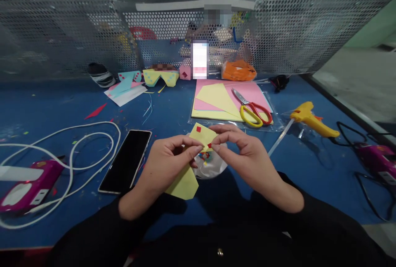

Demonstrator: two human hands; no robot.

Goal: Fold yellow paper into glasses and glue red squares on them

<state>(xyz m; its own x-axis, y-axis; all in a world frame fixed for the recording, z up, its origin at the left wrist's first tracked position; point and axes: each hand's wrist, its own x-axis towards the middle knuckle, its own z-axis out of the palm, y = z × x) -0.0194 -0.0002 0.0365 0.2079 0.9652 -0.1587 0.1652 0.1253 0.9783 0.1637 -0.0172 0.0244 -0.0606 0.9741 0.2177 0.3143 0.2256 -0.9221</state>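
Observation:
My left hand [173, 162] pinches a cut piece of yellow paper [185, 184] that slants up between both hands. A small red square [198, 129] sits near the paper's upper end. Between the thumb and forefinger of my right hand [244, 153] is another small red paper square [210, 146], close against the yellow paper; whether it touches is hard to tell. Beneath my hands stands a white bowl-like holder [213, 168] with small coloured paper bits [204, 156] inside, partly hidden by the fingers.
A black phone [126, 160] and white cable [71, 164] lie left. Scissors [250, 108] rest on pink and yellow sheets [213, 94] behind my hands. A yellow glue gun [314, 120] lies right. Yellow paper glasses [161, 77] and a lit phone screen [199, 59] stand at the perforated back panel.

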